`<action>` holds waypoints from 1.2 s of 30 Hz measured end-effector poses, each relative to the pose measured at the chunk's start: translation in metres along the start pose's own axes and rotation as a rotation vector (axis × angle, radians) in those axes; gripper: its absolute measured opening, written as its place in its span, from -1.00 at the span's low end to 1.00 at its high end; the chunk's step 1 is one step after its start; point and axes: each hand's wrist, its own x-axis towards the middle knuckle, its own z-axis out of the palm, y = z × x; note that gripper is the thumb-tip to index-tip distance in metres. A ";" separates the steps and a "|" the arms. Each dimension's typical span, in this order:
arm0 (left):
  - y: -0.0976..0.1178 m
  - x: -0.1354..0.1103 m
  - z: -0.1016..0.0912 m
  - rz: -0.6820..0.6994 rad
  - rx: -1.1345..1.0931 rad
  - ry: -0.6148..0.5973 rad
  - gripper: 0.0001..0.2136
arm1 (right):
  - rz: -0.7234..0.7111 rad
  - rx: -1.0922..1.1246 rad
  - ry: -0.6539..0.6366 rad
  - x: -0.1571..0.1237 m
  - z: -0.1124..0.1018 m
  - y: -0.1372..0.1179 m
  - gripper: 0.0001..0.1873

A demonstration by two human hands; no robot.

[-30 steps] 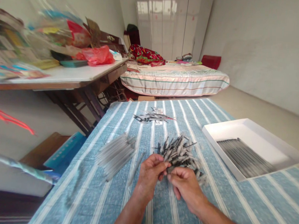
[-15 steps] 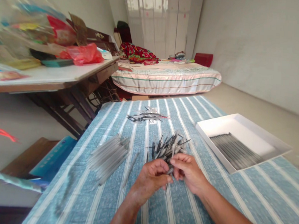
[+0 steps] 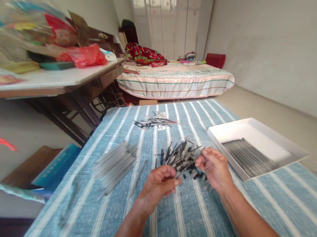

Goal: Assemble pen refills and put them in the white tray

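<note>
Left hand (image 3: 160, 183) and right hand (image 3: 216, 167) pinching slim rod (image 3: 190, 164) between them, lower centre of frame, by loose pile (image 3: 179, 153). Looks like fitting or parting step; blur hides which. Next calls for steady pinch.

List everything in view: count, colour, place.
pile: one, black and grey, centre
rod row: one, grey, left of pile
loose rod: one, grey, beside row
far pile: one, mostly black, far end
box: one, white, right, holding dark rods
cloth: one, blue, white stripes, underneath
side table: one, white top, left
clutter: uncounted, multicoloured, on side table
bed: one, pale, behind
blanket: one, red, on bed
wardrobe: one, white, back
left hand: one, pinching thin piece
right hand: one, apparently pinching it too
</note>
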 end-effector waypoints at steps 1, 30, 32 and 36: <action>-0.001 0.000 0.000 -0.006 -0.002 -0.004 -0.83 | -0.003 -0.002 -0.006 -0.001 0.001 0.000 -0.84; -0.001 -0.002 -0.003 0.161 -0.194 0.016 -0.75 | -0.104 -1.864 -0.549 -0.019 0.014 0.021 -0.77; -0.001 -0.002 -0.003 0.145 -0.171 0.009 -0.73 | -0.117 -1.841 -0.546 -0.019 0.013 0.022 -0.76; -0.001 -0.002 -0.003 0.113 -0.110 -0.015 -0.73 | -0.141 -1.411 -0.508 -0.015 0.006 0.020 -0.79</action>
